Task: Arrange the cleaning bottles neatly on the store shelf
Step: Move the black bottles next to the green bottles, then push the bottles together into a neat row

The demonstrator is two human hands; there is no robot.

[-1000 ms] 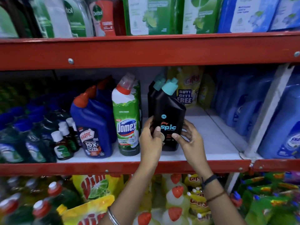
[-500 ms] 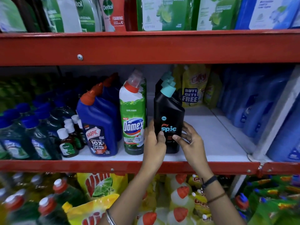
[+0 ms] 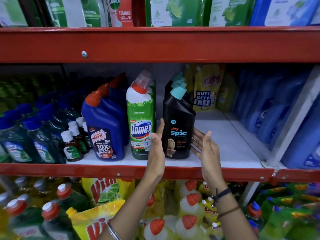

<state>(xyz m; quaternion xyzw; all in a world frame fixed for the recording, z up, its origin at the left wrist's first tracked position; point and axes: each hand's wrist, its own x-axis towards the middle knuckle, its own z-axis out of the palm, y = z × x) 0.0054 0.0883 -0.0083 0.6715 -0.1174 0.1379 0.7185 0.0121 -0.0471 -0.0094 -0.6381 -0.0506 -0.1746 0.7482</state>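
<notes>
black Spic bottle (image 3: pixel 178 129): sits right between my hands on the shelf (image 3: pixel 225 135), upright, long axis vertical
left hand (image 3: pixel 156 149): flat and open, just beside its left side, maybe touching
right hand (image 3: pixel 205 148): open too, a little off the right side
nearer: left I'd say
neighbour: Domex bottle (image 3: pixel 141 118) just past my left hand

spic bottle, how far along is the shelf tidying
Done: the black Spic bottle stands upright at the shelf front, label out, in line with the Domex bottle and Harpic bottle. In hand: nothing; the left hand and right hand flank it, open. Left: bare shelf on its right.
</notes>
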